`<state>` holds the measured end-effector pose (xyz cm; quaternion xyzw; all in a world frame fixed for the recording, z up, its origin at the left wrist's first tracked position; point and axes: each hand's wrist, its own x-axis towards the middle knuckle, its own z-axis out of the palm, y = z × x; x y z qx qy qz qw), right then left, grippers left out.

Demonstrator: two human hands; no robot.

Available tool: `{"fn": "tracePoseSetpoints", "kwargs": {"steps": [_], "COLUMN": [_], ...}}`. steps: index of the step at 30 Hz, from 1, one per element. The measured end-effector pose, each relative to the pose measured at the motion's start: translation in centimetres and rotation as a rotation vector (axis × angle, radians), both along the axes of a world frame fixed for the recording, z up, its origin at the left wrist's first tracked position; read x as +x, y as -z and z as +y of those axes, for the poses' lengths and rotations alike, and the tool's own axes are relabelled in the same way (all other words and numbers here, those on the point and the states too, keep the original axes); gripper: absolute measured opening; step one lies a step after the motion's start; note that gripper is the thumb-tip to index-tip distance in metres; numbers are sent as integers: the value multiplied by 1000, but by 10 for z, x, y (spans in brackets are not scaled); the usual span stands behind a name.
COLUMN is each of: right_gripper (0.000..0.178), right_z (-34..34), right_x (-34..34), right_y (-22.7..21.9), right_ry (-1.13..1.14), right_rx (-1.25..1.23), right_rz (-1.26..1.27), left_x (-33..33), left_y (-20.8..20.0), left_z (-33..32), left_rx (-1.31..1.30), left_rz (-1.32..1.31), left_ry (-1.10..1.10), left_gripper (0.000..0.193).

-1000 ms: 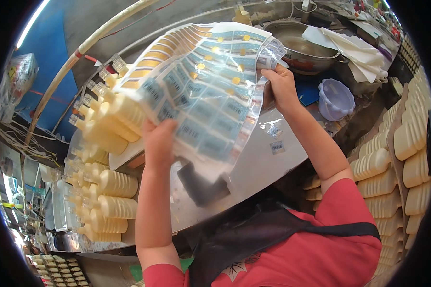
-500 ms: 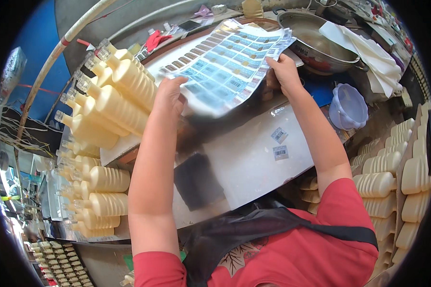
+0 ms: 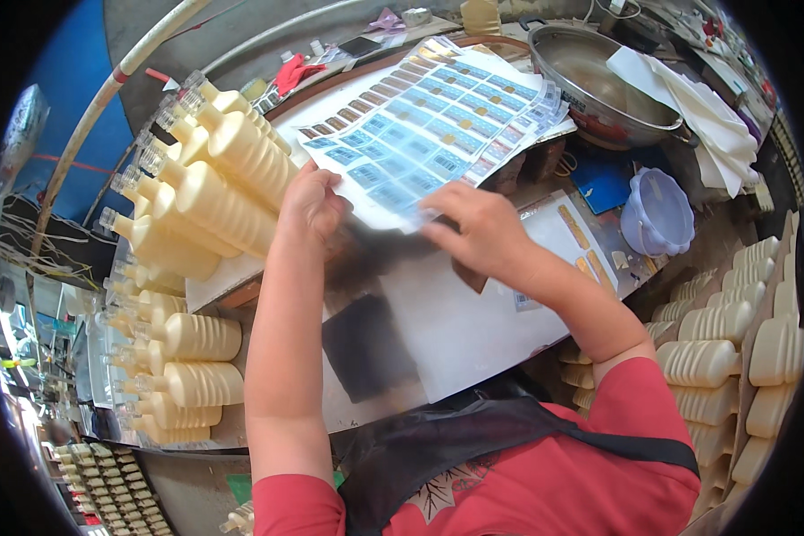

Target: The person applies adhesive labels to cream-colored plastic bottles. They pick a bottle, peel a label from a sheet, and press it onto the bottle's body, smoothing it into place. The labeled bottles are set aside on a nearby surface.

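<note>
A sheet of labels [image 3: 420, 116], printed in rows of blue and brown, lies tilted over a stack of similar sheets. My left hand [image 3: 314, 207] is closed at its left edge, thumb near the border. My right hand [image 3: 478, 228] is at the near corner, thumb and forefinger bent together there; the fingertips are slightly blurred. Below my right forearm, a blue-grey label [image 3: 527, 302] shows partly on the white board [image 3: 460, 335]. Gold labels [image 3: 590, 266] lie at that board's right side.
Cream plastic bottles [image 3: 223, 201] stand crowded at the left, with more bottles [image 3: 706, 362] stacked at the right. A lilac basket [image 3: 657, 214] sits beyond my right forearm. Behind it are a large metal pan [image 3: 598, 80] and a white cloth [image 3: 688, 112]. A dark square [image 3: 366, 344] lies nearer.
My right hand has left the sheet's right edge and come left and nearer, to its near corner. The sheet lies flatter. My left hand has shifted slightly nearer.
</note>
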<state>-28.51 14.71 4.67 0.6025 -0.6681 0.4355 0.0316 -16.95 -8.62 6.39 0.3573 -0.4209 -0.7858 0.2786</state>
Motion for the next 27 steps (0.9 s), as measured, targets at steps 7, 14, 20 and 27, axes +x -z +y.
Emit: {"fn": "tracePoseSetpoints", "kwargs": {"steps": [7, 14, 20, 27], "right_gripper": [30, 25, 18, 22], "right_z": [-15, -16, -22, -42], "right_x": [27, 31, 15, -31], "right_y": [-2, -5, -4, 3], "right_ry": [48, 73, 93, 238], "right_rx": [84, 35, -32, -5], "right_rz": [-6, 49, -54, -649], "left_x": [8, 5, 4, 0], "left_y": [3, 21, 19, 24], "left_z": [-3, -18, -15, -22], "left_rx": [40, -30, -19, -10], "left_rz": [128, 34, 42, -3], "left_ry": [71, 29, 19, -20], "left_gripper": [43, 47, 56, 47]}}
